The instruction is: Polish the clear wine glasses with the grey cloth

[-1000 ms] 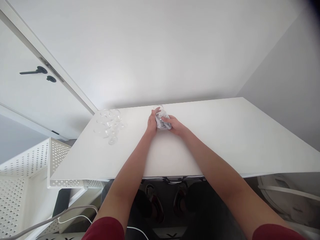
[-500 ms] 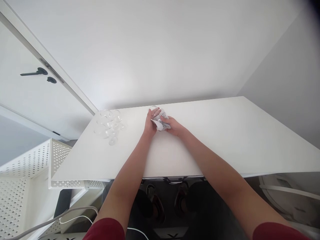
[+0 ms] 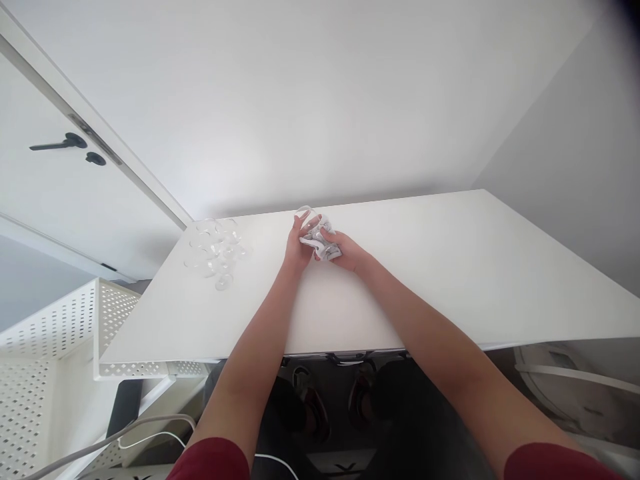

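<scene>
Near the back of the white table, my left hand [image 3: 299,243] is curled round a clear glass [image 3: 306,212] whose round rim shows beyond the fingers. A crumpled pale cloth [image 3: 320,241] covers the near part of the glass. My right hand [image 3: 345,250] grips this cloth, its thumb pressed on top, close against the left hand. The lower part of the glass is hidden by cloth and fingers. To the left, several clear glasses [image 3: 217,247] that look stemmed stand grouped together, their outlines faint against the white top.
The white tabletop [image 3: 450,280] backs onto a pale wall. At the left are a door with a dark handle [image 3: 57,143] and a white perforated shelf [image 3: 55,320]. Cables [image 3: 150,420] run below the table's left front. A rounded pale object [image 3: 565,380] lies below at right.
The glass rim shows more clearly past my left fingers, and the cloth's folds have shifted. The view has moved slightly; the grouped glasses stay in place.
</scene>
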A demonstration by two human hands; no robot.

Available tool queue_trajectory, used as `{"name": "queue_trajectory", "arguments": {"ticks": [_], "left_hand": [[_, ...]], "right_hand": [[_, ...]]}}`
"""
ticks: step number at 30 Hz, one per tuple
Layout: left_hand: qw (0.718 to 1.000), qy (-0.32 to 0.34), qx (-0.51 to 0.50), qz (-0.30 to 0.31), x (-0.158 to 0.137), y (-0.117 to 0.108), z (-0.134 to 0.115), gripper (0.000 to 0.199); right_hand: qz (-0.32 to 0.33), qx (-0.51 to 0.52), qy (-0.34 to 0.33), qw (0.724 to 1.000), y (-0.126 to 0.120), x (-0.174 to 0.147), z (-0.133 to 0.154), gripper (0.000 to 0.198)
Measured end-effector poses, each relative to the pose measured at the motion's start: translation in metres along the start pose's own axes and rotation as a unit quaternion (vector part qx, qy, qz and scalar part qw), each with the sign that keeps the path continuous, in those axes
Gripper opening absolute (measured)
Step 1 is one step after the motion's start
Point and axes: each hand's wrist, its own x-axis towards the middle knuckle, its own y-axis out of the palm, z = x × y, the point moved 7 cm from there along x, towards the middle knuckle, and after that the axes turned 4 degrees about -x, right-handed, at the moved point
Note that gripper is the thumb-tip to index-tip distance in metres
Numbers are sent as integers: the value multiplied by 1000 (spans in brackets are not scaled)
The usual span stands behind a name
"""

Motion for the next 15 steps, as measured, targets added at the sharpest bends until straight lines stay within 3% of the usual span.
{"name": "queue_trajectory", "arguments": {"ticks": [3,6,11,15], "left_hand": [[1000,0,-24,14,-2,6,-1,49],[1000,25,-14,-13,3,-2,1,45],[995,42,80,-42,13,-15,7,49],[994,39,87,-44,12,-15,6,50]], "right_hand": [[24,44,12,999,0,-3,1,38],[6,25,4,1000,-5,-1,1,37],[-139,-129,-73,979,-23,1,11,46],[-99,-87,-49,990,-14,3,7,50]]}}
